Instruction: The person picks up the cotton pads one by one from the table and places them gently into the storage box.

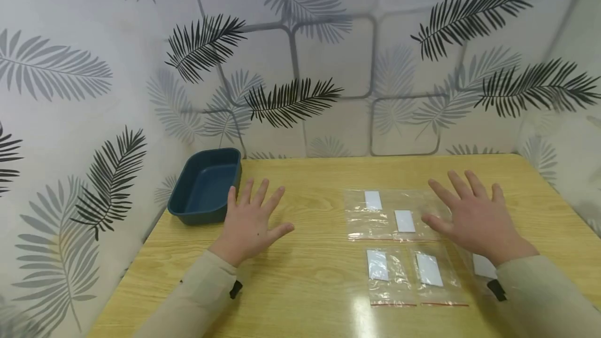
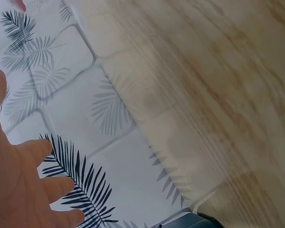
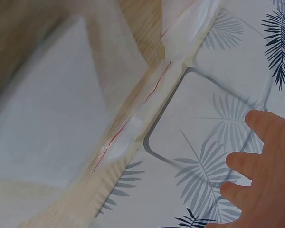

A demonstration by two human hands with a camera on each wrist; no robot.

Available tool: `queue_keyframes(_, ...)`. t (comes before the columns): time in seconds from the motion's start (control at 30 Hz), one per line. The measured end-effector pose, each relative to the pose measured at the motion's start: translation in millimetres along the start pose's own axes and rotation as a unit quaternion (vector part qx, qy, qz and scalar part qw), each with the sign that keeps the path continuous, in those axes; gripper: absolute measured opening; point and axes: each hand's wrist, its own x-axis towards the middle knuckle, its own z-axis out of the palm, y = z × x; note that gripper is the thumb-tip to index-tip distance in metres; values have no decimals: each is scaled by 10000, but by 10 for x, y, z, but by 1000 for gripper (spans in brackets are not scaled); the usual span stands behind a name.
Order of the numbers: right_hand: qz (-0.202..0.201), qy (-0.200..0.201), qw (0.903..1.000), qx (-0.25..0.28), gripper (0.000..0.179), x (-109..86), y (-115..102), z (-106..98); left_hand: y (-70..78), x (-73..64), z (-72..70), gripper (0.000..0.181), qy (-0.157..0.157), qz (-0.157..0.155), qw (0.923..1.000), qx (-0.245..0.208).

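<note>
Head view: showing the left hand [image 1: 249, 226] back upward, with fingers and thumb spread wide over the left part of a wood-grain table [image 1: 305, 280]. Showing a dark blue bin [image 1: 202, 218] standing at the table's far left, just beside the left fingers, with the little fingertip overlapping its edge in this view. Showing the right hand [image 1: 481, 218] likewise splayed, back upward, over the right part, with the thumb and nearest finger overlapping the right end of the upper row of clear bags [image 1: 368, 229]. Leaving contact or clearance beneath both hands impossible to tell. Displaying two white rectangles in that row, but leaving its bag count unclear. Displaying nearer the camera a left lower bag [image 1: 394, 292] and a right lower bag [image 1: 446, 296] side by side, each carrying one white rectangle and a red strip along the near edge. Showing another white rectangle [image 1: 484, 266] lying partly hidden under the right forearm. Right wrist view: showing bags blurring close to the lens. Both wrist views: showing leaf-patterned wall covering [image 2: 69, 109] behind separated fingers.
</note>
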Motion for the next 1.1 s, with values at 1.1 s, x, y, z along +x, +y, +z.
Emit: queue_keyframes(1.1, 113, -167, 9998, 17, 86, -60, 127, 10, -829, -284, 85, 90, -843, -1130, 9892, -404)
